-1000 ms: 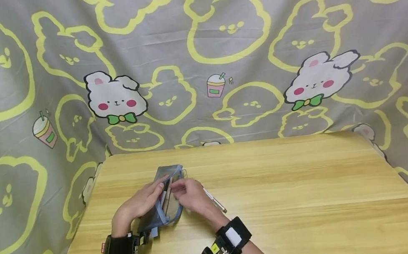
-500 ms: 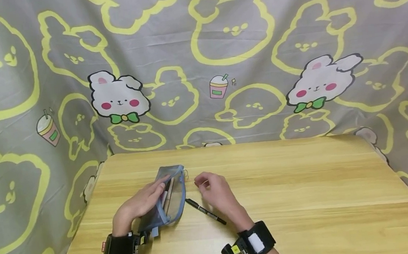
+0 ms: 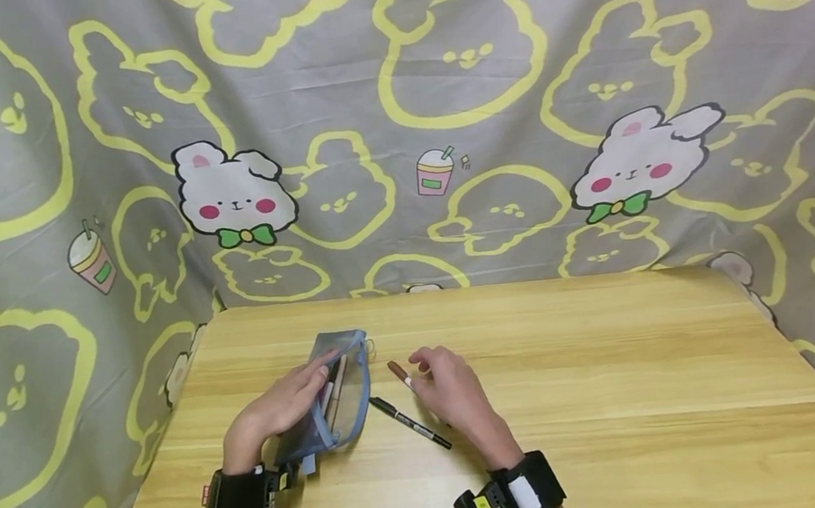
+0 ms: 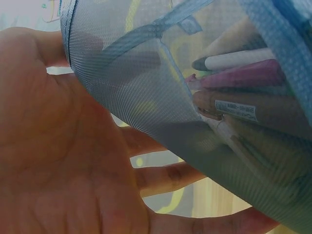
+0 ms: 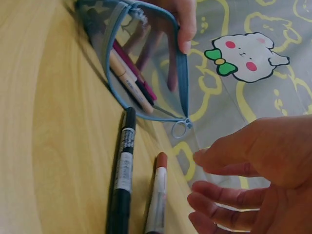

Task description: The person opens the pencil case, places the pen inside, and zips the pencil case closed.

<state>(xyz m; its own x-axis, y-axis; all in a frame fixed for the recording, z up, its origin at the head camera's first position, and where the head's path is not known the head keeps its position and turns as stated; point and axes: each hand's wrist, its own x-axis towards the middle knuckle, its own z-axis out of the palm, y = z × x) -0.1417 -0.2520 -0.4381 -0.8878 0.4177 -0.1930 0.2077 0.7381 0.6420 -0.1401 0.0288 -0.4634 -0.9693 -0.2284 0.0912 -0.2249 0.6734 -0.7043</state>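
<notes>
A bluish see-through mesh pencil case (image 3: 321,425) stands tilted on the table with its mouth towards the right. My left hand (image 3: 277,409) grips its upper edge, thumb over the rim and fingers behind the mesh, as the left wrist view shows. Inside lie several pens, among them a magenta pen (image 4: 243,74) and a brown one (image 4: 234,106). Right of the case lies a black marker (image 3: 410,424), beside a brown-capped white pen (image 5: 158,195). My right hand (image 3: 455,388) hovers near that pen, fingers loosely bent, thumb apart, holding nothing.
The wooden table (image 3: 618,381) spreads out to the right of the hands. A grey patterned curtain (image 3: 494,219) hangs behind it and along both sides. A small ring (image 5: 179,129) dangles from the case's corner.
My right hand has drawn back from the case's mouth to the right. The black marker and the brown cap of the pen have come into view. The left hand and the case have stayed put.
</notes>
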